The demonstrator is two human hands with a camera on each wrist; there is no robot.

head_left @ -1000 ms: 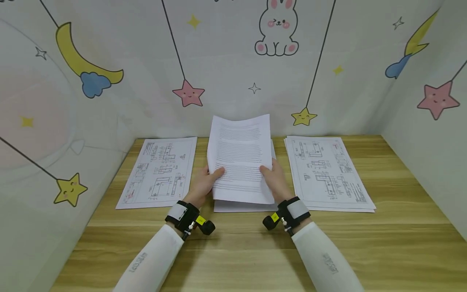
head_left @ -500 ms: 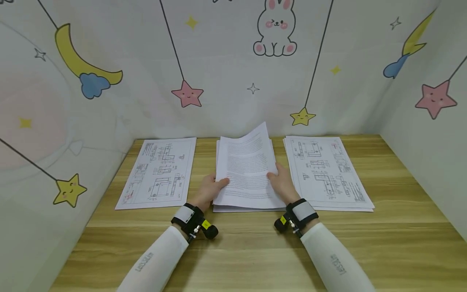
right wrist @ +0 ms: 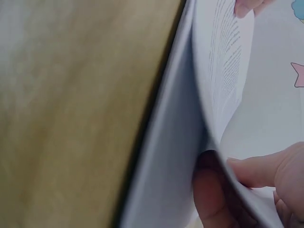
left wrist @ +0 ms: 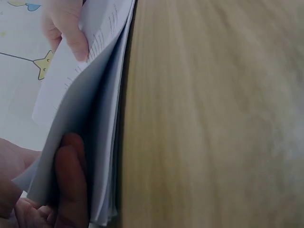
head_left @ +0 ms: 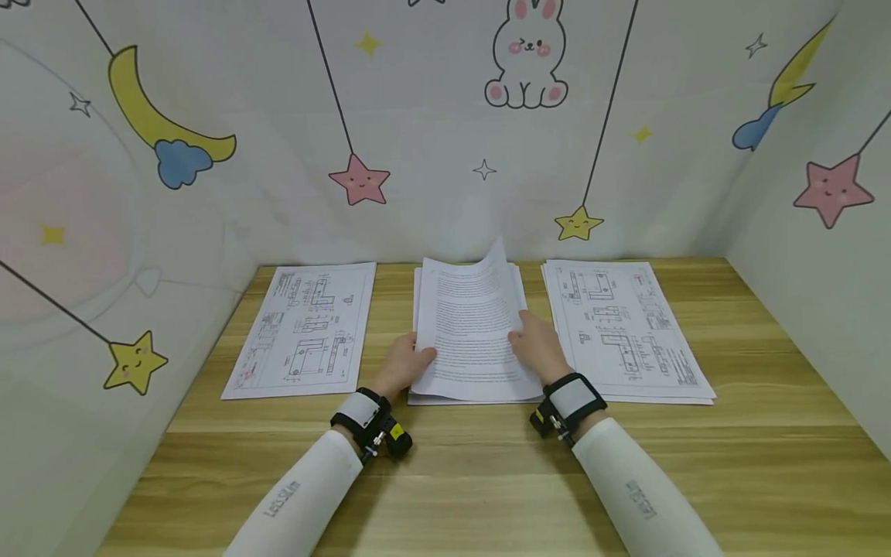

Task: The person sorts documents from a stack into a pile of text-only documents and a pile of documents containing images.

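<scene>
Both hands pinch a text-printed paper sheet [head_left: 473, 333] by its two side edges, just over a middle stack of papers [head_left: 416, 298]. My left hand [head_left: 400, 363] has its thumb on top and fingers under the sheet; the left wrist view shows those fingers [left wrist: 71, 180] between the sheet and the stack. On the other edge is my right hand [head_left: 539, 348], its thumb above the paper and its fingers [right wrist: 209, 194] below. The sheet bows, and its far right corner curls up. How many sheets are held cannot be told.
A technical drawing sheet [head_left: 306, 329] lies to the left on the wooden table [head_left: 459, 480]. To the right lies a stack of drawing sheets [head_left: 626, 333], slightly fanned. Behind the table stands a white backdrop [head_left: 431, 100] printed with stars, a moon and a rabbit.
Both hands have lowered the raised text sheet toward the middle stack and shifted slightly right. It now lies nearly flat there, still held at both edges. The side papers have not moved.
</scene>
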